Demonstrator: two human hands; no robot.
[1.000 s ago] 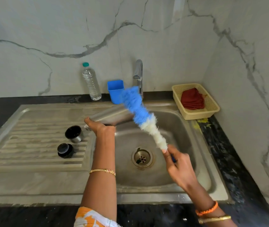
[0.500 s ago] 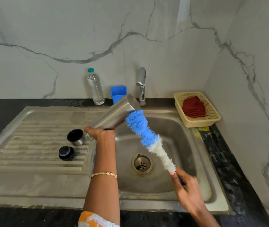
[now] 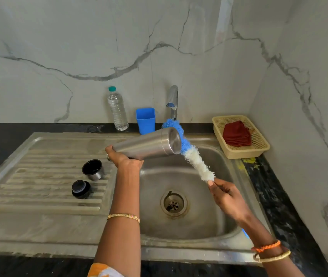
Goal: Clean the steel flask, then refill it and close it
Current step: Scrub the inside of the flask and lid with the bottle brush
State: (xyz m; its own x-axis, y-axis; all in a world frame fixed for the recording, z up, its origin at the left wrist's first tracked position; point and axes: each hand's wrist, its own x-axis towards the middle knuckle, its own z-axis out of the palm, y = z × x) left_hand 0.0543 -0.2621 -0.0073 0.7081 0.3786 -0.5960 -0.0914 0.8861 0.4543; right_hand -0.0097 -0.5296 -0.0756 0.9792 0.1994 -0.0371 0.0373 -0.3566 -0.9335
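- Hands first, nearest of all: the left hand [image 3: 123,158] grips the steel flask [image 3: 148,144] round its narrow neck end, fingers curled under it, and holds it tilted over the left rim of the sink [image 3: 199,244], base pointing up and to the right.
- The right hand [image 3: 228,197] pinches the handle of the bottle brush [image 3: 191,154] just below its white bristles; the blue bristles lie against the flask's base.
- Judging from that, the outside is being scrubbed. It would go best with the flask kept over the basin so drips fall in, the neck grip kept firm since wet steel may slip, and the brush worked round the base rim, then along the wall.
- The mouth is hidden behind the left hand, so I cannot tell whether the inside is done.
- On the ribbed draining board to the left stand the steel cup lid [image 3: 93,169] and, nearer, the black stopper [image 3: 80,189], both apart from the flask; closing is not yet done.
- Farther back, along the black counter, a clear water bottle [image 3: 117,110], a blue cup [image 3: 145,120] and the tap [image 3: 172,100], with no water visible running.
- At far right a cream basket [image 3: 259,148] holds a folded red cloth [image 3: 237,133].
- Veined marble walls close the corner.
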